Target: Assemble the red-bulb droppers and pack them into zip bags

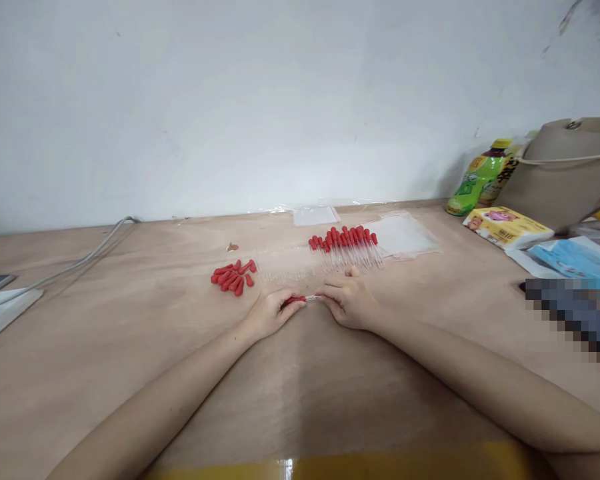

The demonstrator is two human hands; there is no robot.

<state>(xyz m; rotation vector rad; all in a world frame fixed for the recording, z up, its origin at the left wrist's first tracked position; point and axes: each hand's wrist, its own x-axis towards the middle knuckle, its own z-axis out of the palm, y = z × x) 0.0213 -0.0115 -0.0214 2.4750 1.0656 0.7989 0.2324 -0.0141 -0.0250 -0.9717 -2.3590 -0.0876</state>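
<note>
Between my hands, low over the table, a red rubber dropper bulb (296, 300) meets the end of a clear glass tube (311, 298). My left hand (273, 313) pinches the bulb, and the fingers of my right hand (349, 301) are closed on the tube. Several loose red bulbs (234, 277) lie in a pile to the left. Beyond my hands rests a spread of clear tubes (285, 267), hard to make out against the table. Several droppers with red bulbs fitted (350, 247) lie in a row behind my right hand.
Clear plastic bags (405, 233) and a white packet (315, 215) lie near the wall. At the right are a green bottle (475, 180), a yellow tissue pack (507, 228), a blue mask packet (575, 257) and a beige bag (565, 167). A grey cable (93, 250) crosses the left side.
</note>
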